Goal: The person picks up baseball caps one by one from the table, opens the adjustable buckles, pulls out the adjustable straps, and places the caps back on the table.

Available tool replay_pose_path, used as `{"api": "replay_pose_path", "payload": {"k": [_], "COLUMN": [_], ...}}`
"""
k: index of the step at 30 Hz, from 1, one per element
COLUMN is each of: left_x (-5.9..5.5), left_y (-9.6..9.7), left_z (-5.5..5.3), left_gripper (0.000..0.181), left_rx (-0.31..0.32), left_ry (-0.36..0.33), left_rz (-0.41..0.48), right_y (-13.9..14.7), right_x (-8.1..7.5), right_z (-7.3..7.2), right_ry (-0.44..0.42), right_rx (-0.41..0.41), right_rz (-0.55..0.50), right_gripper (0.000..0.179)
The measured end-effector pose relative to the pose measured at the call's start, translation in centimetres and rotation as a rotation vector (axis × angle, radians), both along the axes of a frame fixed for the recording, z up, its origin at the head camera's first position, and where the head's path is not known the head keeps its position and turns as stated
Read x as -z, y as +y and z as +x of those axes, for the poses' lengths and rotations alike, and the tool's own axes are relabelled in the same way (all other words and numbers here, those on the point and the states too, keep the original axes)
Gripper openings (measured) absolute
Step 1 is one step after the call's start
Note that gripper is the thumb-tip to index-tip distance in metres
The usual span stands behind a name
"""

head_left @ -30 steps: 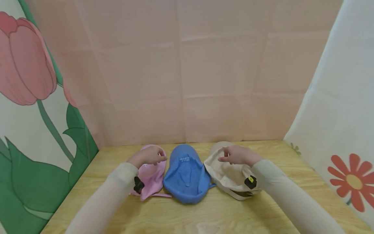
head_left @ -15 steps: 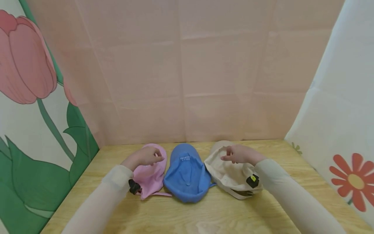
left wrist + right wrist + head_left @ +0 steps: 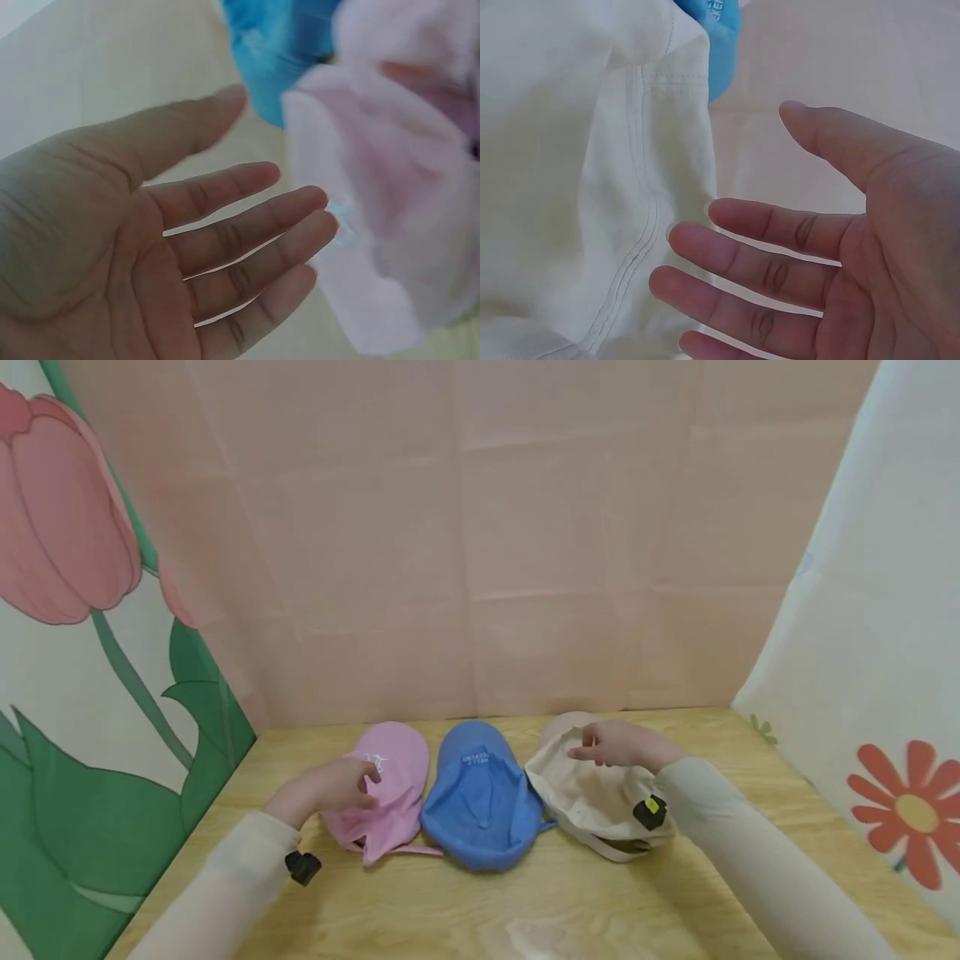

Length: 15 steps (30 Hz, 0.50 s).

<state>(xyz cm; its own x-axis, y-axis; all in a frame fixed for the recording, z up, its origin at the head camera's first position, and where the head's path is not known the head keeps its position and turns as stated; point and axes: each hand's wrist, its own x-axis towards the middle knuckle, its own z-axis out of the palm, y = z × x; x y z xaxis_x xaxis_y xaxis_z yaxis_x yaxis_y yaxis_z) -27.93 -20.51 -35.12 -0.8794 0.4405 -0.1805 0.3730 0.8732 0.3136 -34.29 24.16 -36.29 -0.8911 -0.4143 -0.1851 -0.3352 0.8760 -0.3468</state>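
Three caps lie in a row on the wooden table. On the left is a pink cap (image 3: 401, 777) with white lettering, in the middle a blue cap (image 3: 480, 810), on the right a beige cap (image 3: 577, 802) whose strap faces me. My left hand (image 3: 337, 789) hovers over the pink cap's left part. In the left wrist view this hand (image 3: 202, 225) has its fingers spread and nothing in its grasp. Above the beige cap hovers my right hand (image 3: 622, 745). The right wrist view shows that hand (image 3: 802, 247) with extended fingers, holding nothing, in front of beige cloth (image 3: 637, 187).
A pink cloth backdrop (image 3: 465, 543) rises behind the table (image 3: 450, 918). To the left hangs a panel with a tulip (image 3: 67, 510), to the right a white one with a red flower (image 3: 911, 814). Each wrist carries a small black device (image 3: 303, 866).
My left hand has moved left and slightly toward me, uncovering more of the pink cap and its lettering. The right hand has shifted a little to the right. The caps keep their places.
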Motion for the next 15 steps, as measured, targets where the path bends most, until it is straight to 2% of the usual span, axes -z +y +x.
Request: {"api": "replay_pose_path", "payload": {"k": [3, 8, 12, 15], "left_x": [0.9, 2.5, 3.1, 3.5], "left_y": [-0.6, -1.8, -2.3, -2.7], "left_z": [0.2, 0.6, 0.9, 0.9], "left_gripper": [0.029, 0.021, 0.015, 0.01], "left_rx": [-0.027, -0.086, -0.108, -0.129], "left_ry": [-0.012, -0.029, -0.036, -0.036], "left_rz": [-0.044, -0.041, -0.015, -0.031], "right_y": [-0.1, -0.4, -0.6, -0.8], "right_x": [0.0, 0.3, 0.5, 0.5], "right_z": [0.3, 0.7, 0.8, 0.9], "right_ry": [0.005, 0.007, 0.007, 0.008], "right_rx": [-0.005, -0.007, 0.004, 0.012], "right_rz": [-0.018, -0.048, -0.035, -0.018], "right_gripper": [0.04, 0.036, 0.038, 0.04]}}
